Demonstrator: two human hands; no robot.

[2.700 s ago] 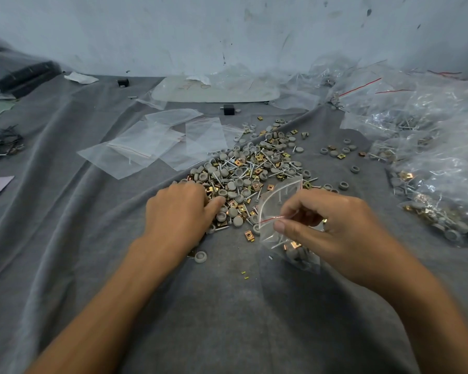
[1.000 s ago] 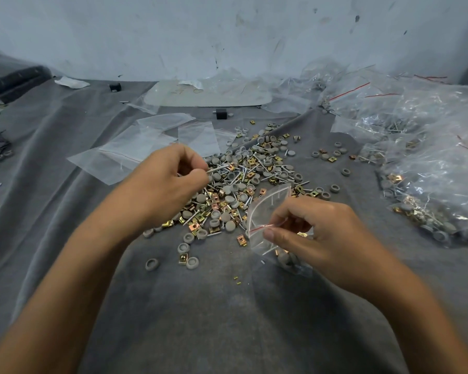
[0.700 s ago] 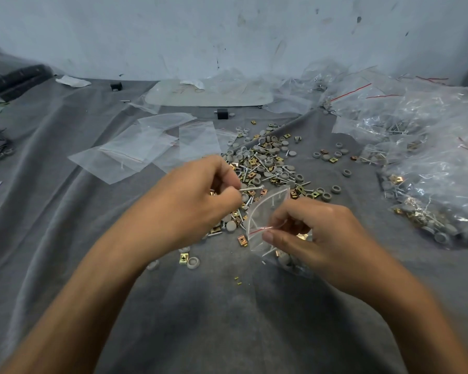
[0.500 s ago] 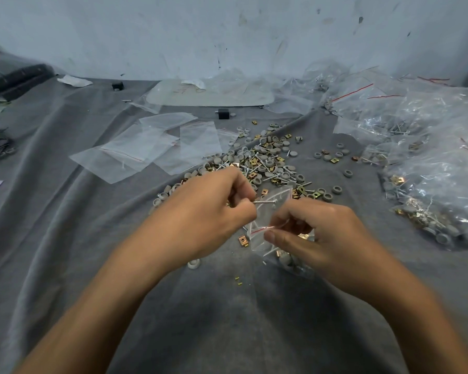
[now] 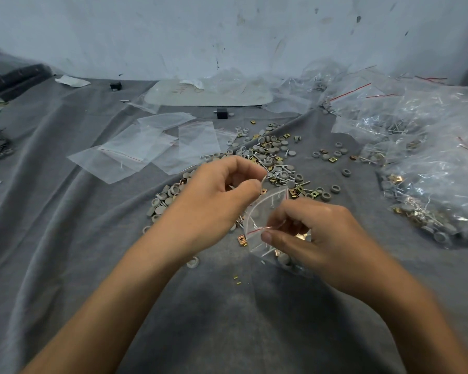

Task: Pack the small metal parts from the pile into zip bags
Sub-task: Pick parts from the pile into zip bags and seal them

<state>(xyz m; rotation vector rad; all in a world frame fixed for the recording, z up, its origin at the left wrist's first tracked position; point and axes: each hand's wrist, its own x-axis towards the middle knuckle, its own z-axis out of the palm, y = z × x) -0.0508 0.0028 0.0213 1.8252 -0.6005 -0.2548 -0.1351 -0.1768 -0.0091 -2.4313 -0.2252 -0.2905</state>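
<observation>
a small zip bag [image 5: 265,211] is held open at the mouth by the right hand [image 5: 324,238], its near rim pinched between the thumb and curled fingers just by the red seal line. a few parts (a grey cap and something gold among them) are seen in the bag's bottom, which rests on the grey cloth [image 5: 92,238]. a thin screw [image 5: 263,180] is pinched between thumb and forefinger of the left hand [image 5: 214,201], with the other fingers curled in, and is held just above the bag's far rim. the pile [image 5: 270,155] of small metal parts is spread on the cloth beyond both hands and is partly hidden by the left one. a gold clip [image 5: 242,240] is seen lying just beside the bag's left edge. empty zip bags [image 5: 146,147] are laid flat to the left of the pile, and filled bags [image 5: 430,157] are heaped at the right, well apart from the hands.
</observation>
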